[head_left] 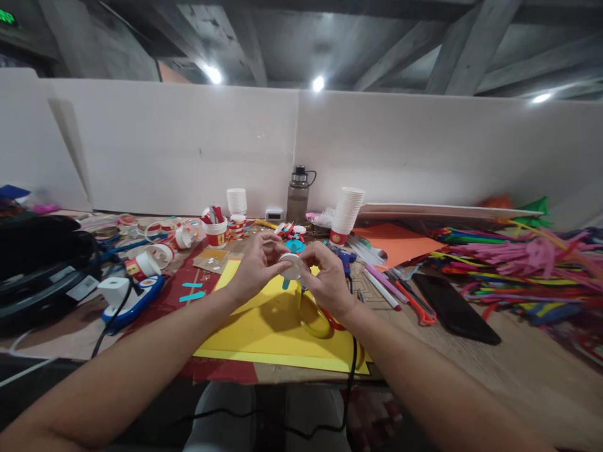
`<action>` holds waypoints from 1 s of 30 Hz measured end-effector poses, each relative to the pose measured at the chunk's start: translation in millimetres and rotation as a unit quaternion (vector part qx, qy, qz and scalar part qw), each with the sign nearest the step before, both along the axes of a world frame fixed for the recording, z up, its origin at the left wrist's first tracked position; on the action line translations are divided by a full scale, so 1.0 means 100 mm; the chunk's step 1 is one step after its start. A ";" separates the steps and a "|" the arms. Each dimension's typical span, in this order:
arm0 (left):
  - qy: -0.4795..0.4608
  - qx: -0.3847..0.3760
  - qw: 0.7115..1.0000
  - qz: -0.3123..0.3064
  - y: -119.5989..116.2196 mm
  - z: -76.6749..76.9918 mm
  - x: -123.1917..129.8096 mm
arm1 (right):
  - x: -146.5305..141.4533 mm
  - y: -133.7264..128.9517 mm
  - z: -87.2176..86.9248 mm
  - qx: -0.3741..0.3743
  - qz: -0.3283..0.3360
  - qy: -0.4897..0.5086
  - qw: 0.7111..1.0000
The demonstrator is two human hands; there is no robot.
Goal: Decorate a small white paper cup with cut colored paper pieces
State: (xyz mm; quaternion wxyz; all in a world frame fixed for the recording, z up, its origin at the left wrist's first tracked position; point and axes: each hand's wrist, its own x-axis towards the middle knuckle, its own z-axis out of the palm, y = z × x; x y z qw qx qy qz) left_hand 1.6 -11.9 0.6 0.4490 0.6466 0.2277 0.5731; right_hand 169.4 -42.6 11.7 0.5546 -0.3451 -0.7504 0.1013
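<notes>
A small white disc is held up between both hands above a yellow sheet. The fingers of my left hand pinch its left edge. On the other side, my right hand grips the disc's right edge. Teal strips show just below and behind the disc. Under my right hand, the yellow handle of a pair of scissors rests on the sheet, partly hidden. A blue glue gun lies behind my right hand, with its black cord running over the front edge of the table.
Paper cup stacks and a bottle stand at the back. On the left are a blue power strip and cut cup pieces. Markers, orange-handled scissors, a black phone and pipe cleaners lie right.
</notes>
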 end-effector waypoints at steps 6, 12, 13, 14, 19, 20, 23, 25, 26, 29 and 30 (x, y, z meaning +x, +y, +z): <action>0.015 0.006 1.000 -0.004 0.01 0.02 -0.02 | -0.02 0.04 -0.04 -0.022 0.003 0.031 0.999; 0.015 -0.002 1.000 -0.004 0.02 0.02 -0.02 | -0.02 0.05 -0.05 -0.018 0.001 -0.004 1.000; 0.017 -0.004 1.000 -0.007 0.02 0.02 -0.02 | -0.02 0.05 -0.04 -0.019 0.001 -0.008 1.000; 0.017 -0.008 1.000 -0.009 0.02 0.03 -0.02 | -0.02 0.04 -0.04 -0.020 0.001 -0.006 1.000; -0.007 -0.063 0.998 -0.015 0.06 0.05 -0.02 | -0.03 0.02 -0.01 -0.022 -0.012 0.006 1.000; -0.008 -0.073 0.997 -0.016 0.07 0.05 -0.03 | -0.03 0.02 0.00 -0.020 -0.020 0.001 1.000; -0.003 -0.102 0.995 -0.014 0.12 0.04 -0.06 | -0.01 0.03 0.02 -0.017 -0.041 -0.012 0.999; -0.004 -0.116 0.993 -0.007 0.15 0.02 -0.08 | 0.00 0.02 0.04 -0.018 -0.041 -0.012 0.999; -0.008 -0.120 0.993 -0.001 0.17 0.00 -0.08 | 0.01 0.01 0.05 -0.018 -0.037 -0.011 0.999; -0.022 -0.133 0.991 0.017 0.21 -0.03 -0.09 | 0.00 -0.02 0.09 -0.024 -0.022 -0.019 0.999; -0.025 -0.136 0.990 0.022 0.22 -0.04 -0.09 | -0.01 -0.03 0.10 -0.030 -0.020 -0.023 0.999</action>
